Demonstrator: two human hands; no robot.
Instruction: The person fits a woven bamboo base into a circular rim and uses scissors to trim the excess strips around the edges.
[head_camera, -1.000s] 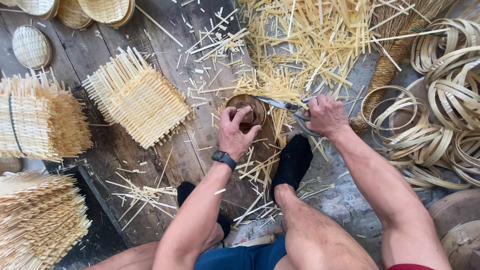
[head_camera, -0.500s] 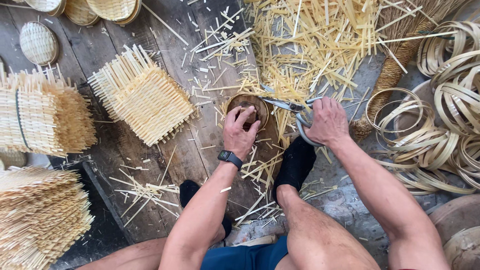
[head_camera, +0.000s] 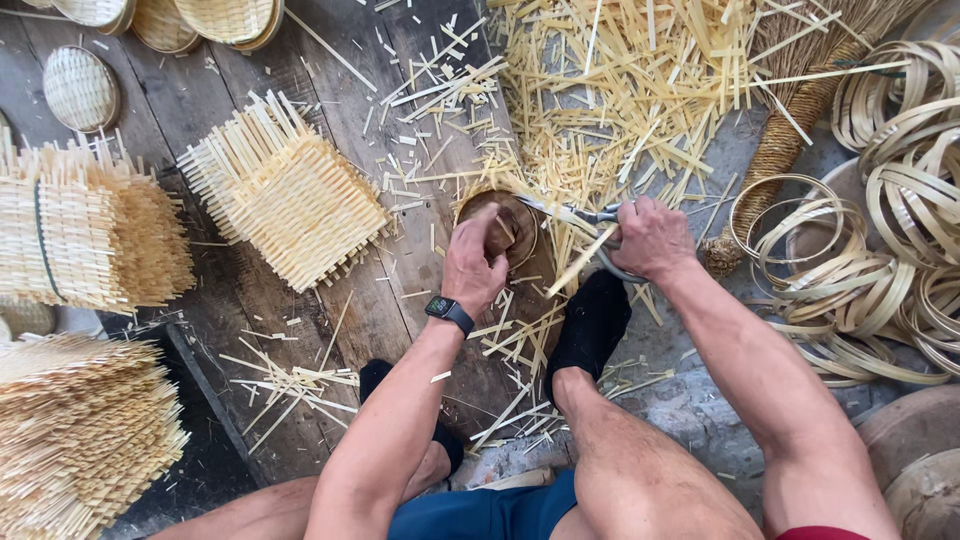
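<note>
Offcuts (head_camera: 640, 90) of bamboo strip cover the plank floor (head_camera: 250, 330) top centre; woven square mat (head_camera: 285, 205) lies left of them. Small round woven piece (head_camera: 497, 228) sits near centre, left hand (head_camera: 473, 265) fingers clenched on its rim. Right hand (head_camera: 652, 238) grips scissors (head_camera: 585, 218), blades at that rim
</note>
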